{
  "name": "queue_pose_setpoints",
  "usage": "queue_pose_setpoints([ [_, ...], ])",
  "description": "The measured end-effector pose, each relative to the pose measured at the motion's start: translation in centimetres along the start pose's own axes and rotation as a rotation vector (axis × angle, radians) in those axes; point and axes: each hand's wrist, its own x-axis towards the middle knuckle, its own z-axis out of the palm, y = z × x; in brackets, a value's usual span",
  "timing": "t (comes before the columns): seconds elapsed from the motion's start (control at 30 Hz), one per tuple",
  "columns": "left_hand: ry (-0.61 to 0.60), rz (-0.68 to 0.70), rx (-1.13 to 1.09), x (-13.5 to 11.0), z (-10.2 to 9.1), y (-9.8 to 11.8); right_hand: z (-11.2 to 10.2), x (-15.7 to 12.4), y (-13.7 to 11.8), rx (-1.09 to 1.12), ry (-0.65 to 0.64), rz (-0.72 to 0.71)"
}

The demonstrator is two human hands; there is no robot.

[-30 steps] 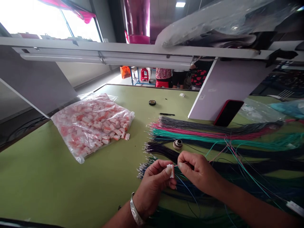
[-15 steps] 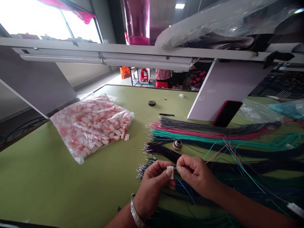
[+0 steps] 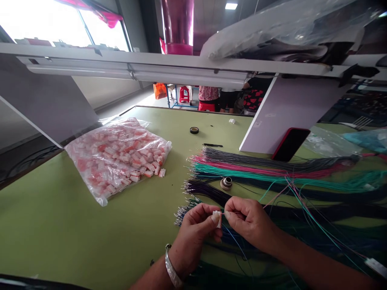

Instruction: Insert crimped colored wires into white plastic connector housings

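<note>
Left hand (image 3: 196, 233): pinching a white plastic connector (image 3: 217, 218) between thumb and fingers. Right hand (image 3: 250, 225): pinching a thin wire (image 3: 222, 214) beside the connector, both hands working above coloured wire bundles (image 3: 208, 192) on the green bench (image 3: 75, 213).

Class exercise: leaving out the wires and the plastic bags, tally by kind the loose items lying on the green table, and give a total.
Tape roll: 1
Metal spool: 1
Pen-like stick: 1
Phone: 1
White scrap: 1
Total: 5
</note>
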Motion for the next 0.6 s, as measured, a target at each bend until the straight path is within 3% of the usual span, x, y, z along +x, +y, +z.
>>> queue_pose_setpoints([
  [0.23, 0.005, -0.025, -0.012, -0.03, 0.02, 0.05, -0.06, 0.07, -0.26, -0.034, -0.005, -0.001],
  [0.6, -0.027, -0.021, 0.031, -0.13, -0.08, -0.18, 0.63, -0.08, 0.08, -0.198, 0.077, -0.169],
])
